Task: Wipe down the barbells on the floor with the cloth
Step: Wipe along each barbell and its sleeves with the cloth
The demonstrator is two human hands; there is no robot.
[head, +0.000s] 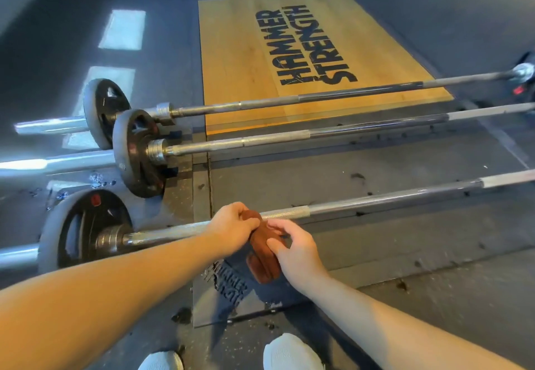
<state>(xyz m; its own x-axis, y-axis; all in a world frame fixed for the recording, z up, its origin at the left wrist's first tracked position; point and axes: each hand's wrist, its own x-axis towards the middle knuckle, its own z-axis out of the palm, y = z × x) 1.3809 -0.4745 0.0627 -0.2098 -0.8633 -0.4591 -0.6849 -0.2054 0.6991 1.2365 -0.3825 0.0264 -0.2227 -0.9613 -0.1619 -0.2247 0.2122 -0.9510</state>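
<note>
Three steel barbells lie side by side on the gym floor: the nearest barbell [376, 199], a middle barbell [289, 136] and a far barbell [289, 100]. A folded brown cloth [262, 254] hangs over the nearest bar's knurled left part. My left hand [231, 229] grips the cloth's top end against the bar. My right hand [295, 251] pinches the cloth's lower part just below the bar. Both hands hide the bar where the cloth wraps it.
Black weight plates sit at the bars' left ends, the nearest plate [84, 230] close to my left forearm. A wooden lifting platform [231, 51] with black lettering lies beyond the bars. My white shoes [291, 352] stand on the rubber floor below.
</note>
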